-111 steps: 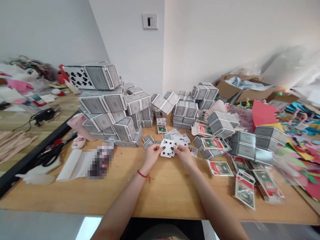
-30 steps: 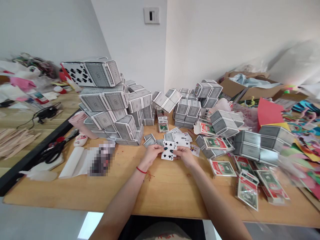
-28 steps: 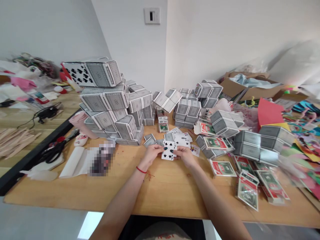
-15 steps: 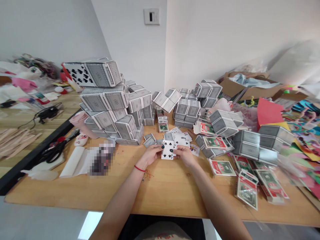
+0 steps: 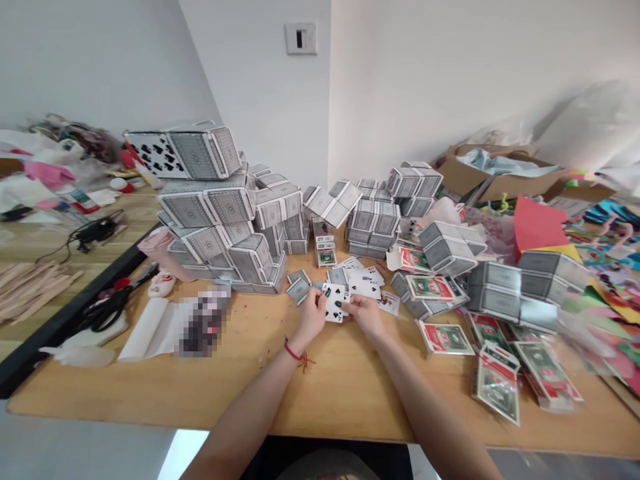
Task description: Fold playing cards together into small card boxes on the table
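Observation:
Between my two hands, just above the table, is a playing card point(image 5: 335, 309) with black spades, face up; a second card edge seems to show behind it. My left hand point(image 5: 313, 316) pinches its left side, thumb on the face. On the right side my right hand point(image 5: 366, 315) grips it the same way. Just beyond lie loose face-up cards point(image 5: 367, 283) and a few grey-backed cards point(image 5: 299, 287). Block shapes built from grey-backed cards point(image 5: 205, 205) are stacked high at the left, and more card blocks point(image 5: 373, 220) stand at the back.
Red and green card boxes point(image 5: 447, 338) lie at the right, near more card blocks point(image 5: 494, 291). Black scissors point(image 5: 113, 305), a white paper roll point(image 5: 145, 330) and a blurred dark packet point(image 5: 204, 323) are at the left. A cardboard box point(image 5: 493, 183) stands back right.
My left hand has turned more upright at the card's left edge, its wrist shifting right. The card is tilted slightly and still held by both hands. The view has shifted a little.

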`<action>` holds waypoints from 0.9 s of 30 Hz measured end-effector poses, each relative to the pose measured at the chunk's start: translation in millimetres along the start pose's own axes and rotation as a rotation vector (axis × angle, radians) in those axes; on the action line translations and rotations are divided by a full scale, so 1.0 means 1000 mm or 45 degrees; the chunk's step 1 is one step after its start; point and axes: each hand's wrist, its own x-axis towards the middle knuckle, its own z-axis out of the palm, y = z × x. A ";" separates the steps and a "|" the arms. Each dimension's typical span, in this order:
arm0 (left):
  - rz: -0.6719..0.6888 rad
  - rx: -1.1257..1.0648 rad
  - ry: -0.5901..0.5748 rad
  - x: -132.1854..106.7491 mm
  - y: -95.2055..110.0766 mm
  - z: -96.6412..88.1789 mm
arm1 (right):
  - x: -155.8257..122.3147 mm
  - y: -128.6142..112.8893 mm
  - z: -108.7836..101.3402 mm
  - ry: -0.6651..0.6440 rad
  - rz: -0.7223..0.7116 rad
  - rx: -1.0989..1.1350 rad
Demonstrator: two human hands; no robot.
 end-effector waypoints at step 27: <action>0.291 0.479 -0.093 -0.016 0.009 0.000 | -0.006 -0.006 0.007 0.100 -0.449 -0.404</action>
